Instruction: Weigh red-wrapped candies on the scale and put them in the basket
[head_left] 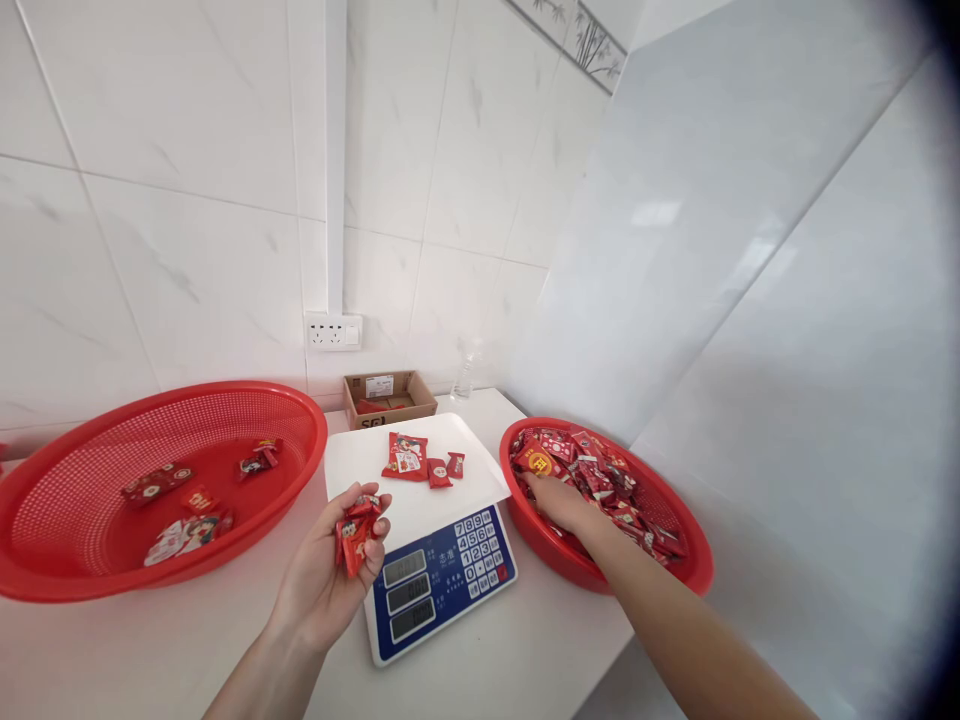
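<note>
Cupped palm up in front of the scale, my left hand (335,560) holds several small red candy packets (356,535), its fingers curled around them. My right hand (559,503) reaches into the right red basket (701,560), which is heaped with red candy packets (600,470). Its fingertips are hidden among the packets, so what they grip, if anything, does not show. Between the hands stands a digital scale (442,570) with a blue keypad panel. On its white tray (480,465) lie a larger red packet (406,456) and two small red candies (439,473).
A larger red mesh basket (315,430) on the left holds several red packets (191,530). Behind the scale sit an open cardboard box (390,395) and a clear plastic object (463,380). A wall socket (334,332) is above the box. Walls close in at the back and right.
</note>
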